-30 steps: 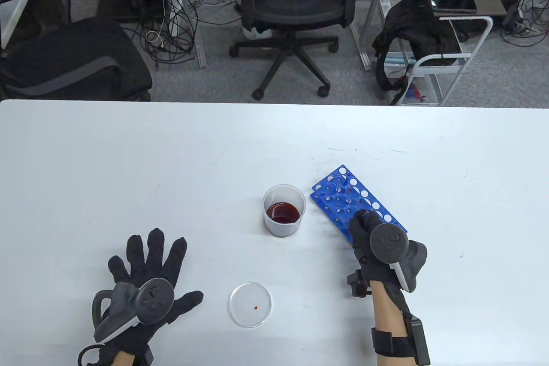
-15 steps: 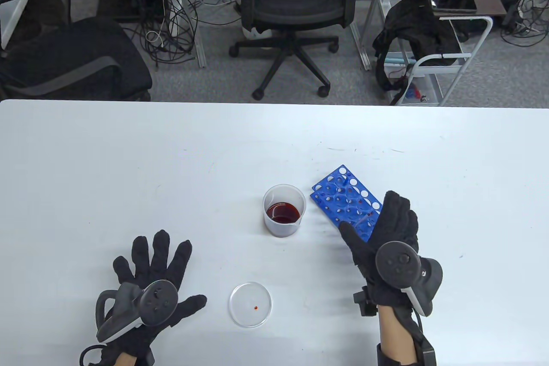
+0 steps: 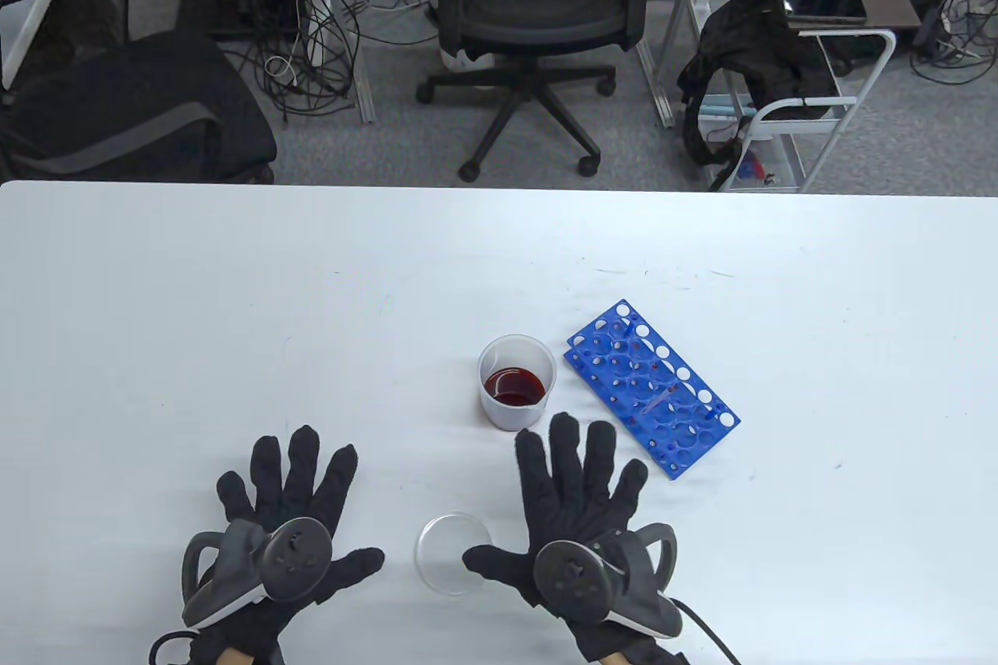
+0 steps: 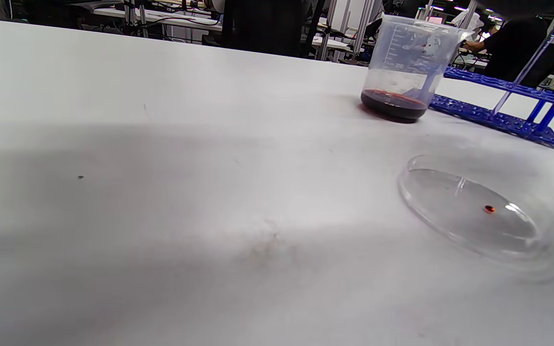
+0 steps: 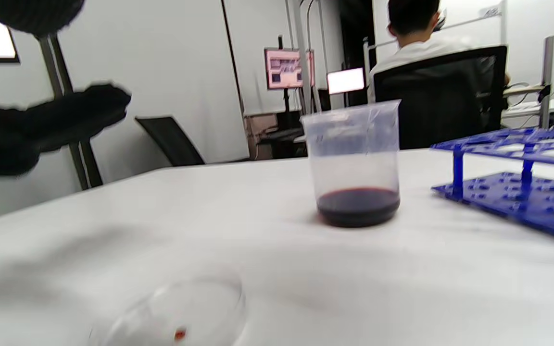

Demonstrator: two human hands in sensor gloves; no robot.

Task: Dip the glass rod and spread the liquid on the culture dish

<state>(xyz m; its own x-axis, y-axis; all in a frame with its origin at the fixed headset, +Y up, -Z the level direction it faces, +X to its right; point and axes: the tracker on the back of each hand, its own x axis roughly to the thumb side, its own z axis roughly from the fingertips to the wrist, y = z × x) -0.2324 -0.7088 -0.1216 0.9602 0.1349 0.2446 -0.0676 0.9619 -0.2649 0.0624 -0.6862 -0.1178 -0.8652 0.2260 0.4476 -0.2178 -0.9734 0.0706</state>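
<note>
The clear culture dish [image 3: 444, 552] lies on the table near the front edge, with a small red drop [image 4: 489, 208] in it. The beaker [image 3: 516, 392] of dark red liquid stands behind it. The glass rod [image 4: 527, 67] leans in the blue rack [image 3: 651, 396], and no hand holds it. My left hand [image 3: 300, 493] is open with fingers spread, left of the dish, holding nothing. My right hand [image 3: 569, 493] is open with fingers spread, right of the dish; its thumb covers the dish's right rim. The dish [image 5: 181, 312] and beaker [image 5: 354, 163] also show in the right wrist view.
The white table [image 3: 234, 306] reaches to a far edge with office chairs and cables behind it. The rack [image 4: 498, 115] lies diagonally right of the beaker [image 4: 404, 67]. Blurred black glove shapes [image 5: 51, 125] fill the right wrist view's left edge.
My right hand let go at the rack, opened, and moved left and toward me to beside the dish. The left hand drifted slightly right, still spread.
</note>
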